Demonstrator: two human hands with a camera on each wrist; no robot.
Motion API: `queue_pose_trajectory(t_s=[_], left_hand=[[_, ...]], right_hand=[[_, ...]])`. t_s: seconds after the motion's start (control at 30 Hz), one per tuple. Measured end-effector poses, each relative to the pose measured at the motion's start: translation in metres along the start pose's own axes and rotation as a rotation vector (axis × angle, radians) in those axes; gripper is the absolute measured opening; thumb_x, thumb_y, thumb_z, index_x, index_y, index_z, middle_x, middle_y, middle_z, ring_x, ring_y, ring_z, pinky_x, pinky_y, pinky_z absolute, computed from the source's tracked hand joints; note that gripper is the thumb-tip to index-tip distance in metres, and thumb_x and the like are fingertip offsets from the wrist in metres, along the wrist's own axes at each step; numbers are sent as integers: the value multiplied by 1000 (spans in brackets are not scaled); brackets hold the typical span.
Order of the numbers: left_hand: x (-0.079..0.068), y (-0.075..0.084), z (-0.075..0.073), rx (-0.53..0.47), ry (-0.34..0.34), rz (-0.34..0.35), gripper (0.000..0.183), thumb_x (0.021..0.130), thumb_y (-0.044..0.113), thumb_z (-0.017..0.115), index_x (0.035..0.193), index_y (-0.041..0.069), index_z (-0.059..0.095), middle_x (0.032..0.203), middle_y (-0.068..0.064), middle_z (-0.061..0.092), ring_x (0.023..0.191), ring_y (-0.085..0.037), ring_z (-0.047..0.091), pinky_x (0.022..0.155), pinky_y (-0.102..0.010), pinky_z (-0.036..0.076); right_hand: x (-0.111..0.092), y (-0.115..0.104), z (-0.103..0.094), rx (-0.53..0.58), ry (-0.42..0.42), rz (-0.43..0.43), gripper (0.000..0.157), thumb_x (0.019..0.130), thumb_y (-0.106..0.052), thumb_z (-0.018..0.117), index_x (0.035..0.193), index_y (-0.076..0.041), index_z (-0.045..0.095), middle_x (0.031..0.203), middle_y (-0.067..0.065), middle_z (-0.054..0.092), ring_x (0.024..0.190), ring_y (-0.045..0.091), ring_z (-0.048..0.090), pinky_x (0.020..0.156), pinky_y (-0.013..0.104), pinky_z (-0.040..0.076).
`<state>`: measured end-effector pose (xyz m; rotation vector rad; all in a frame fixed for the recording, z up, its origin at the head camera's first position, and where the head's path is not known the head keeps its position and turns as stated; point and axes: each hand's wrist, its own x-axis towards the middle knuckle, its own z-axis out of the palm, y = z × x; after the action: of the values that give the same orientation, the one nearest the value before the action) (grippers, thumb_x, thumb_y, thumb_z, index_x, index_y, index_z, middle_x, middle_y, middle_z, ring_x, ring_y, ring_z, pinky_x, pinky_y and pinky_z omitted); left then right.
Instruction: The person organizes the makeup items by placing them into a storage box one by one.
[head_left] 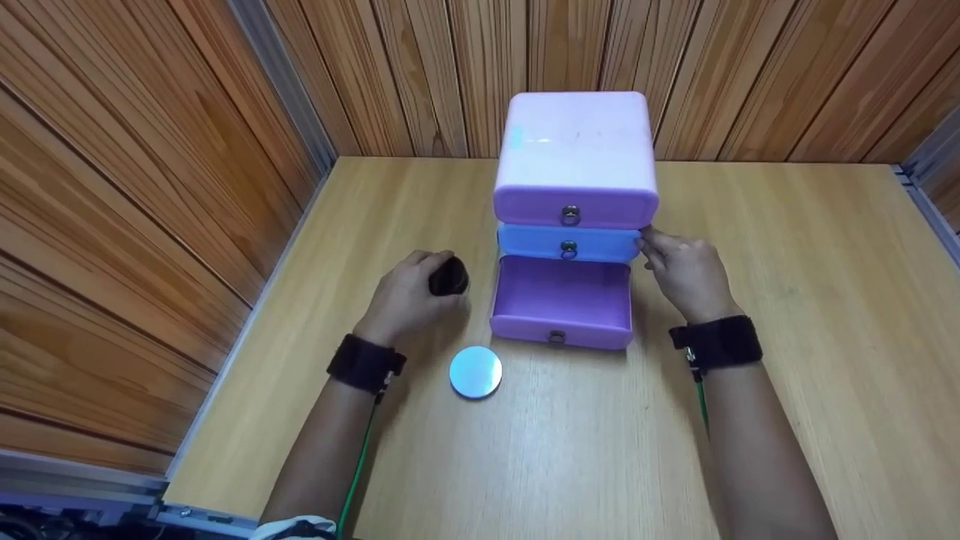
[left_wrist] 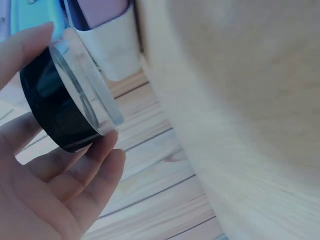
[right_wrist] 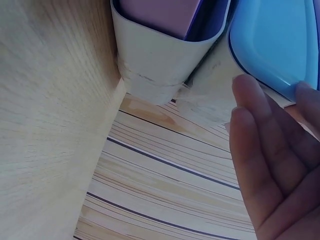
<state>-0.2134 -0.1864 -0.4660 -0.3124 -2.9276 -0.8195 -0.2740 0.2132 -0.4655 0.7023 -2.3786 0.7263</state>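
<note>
My left hand (head_left: 409,296) grips a small black round jar (head_left: 448,277) to the left of the drawer unit. In the left wrist view, the jar (left_wrist: 60,102) shows a glossy black side and a clear, thick rim, with thumb and fingers around it. My right hand (head_left: 686,274) touches the right edge of the blue middle drawer (head_left: 600,244). The right wrist view has its thumb at the corner of the blue drawer front (right_wrist: 280,45), other fingers extended along the side. Below, the purple bottom drawer (head_left: 562,334) stands pulled out, its visible inside bare.
The drawer unit's pink top (head_left: 577,142) stands near the wooden back wall (head_left: 420,75). A shiny light-blue disc (head_left: 475,372) lies on the wooden table (head_left: 570,450), in front of the bottom drawer's left corner. Panelled wood (head_left: 112,225) rises along the left side.
</note>
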Motion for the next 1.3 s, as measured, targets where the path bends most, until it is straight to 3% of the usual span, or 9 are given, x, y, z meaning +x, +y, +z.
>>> queue_pose_trajectory(t_s=[0.3,0.67,0.9,1.13,1.3], left_hand=[[4,20,-2,59,53,136,68,80,45,79,137,17,57,126,-8,58,111,-24,56,90,-41,50],[16,46,10,51,-17,256,67,82,40,78,141,21,53,126,-6,56,108,-21,56,87,-37,50],[23,57,26,14,-88,266,70,80,34,80,143,27,51,132,-4,53,113,-22,54,90,-40,50],[33,68,38,20,-125,250,70,81,45,77,143,26,51,138,-6,51,114,-22,53,89,-41,49],[38,73,50,74,-142,299,65,87,47,69,145,27,49,136,-9,48,111,-21,51,87,-39,49]], right_hand=[[1,-1,-1,1,3,7,23,97,-16,63,114,-3,71,78,13,72,53,21,64,50,40,54],[1,0,-1,-10,-1,21,24,97,-17,62,116,-4,70,79,14,72,54,22,64,50,41,53],[-1,-1,1,-3,-3,23,25,97,-17,62,118,-5,70,80,14,72,54,21,65,51,40,54],[0,-2,1,-18,-5,28,25,98,-17,61,118,-5,70,76,11,71,56,20,64,51,39,54],[-1,-3,1,-28,-10,39,26,98,-18,60,120,-7,69,75,9,71,57,20,64,52,39,53]])
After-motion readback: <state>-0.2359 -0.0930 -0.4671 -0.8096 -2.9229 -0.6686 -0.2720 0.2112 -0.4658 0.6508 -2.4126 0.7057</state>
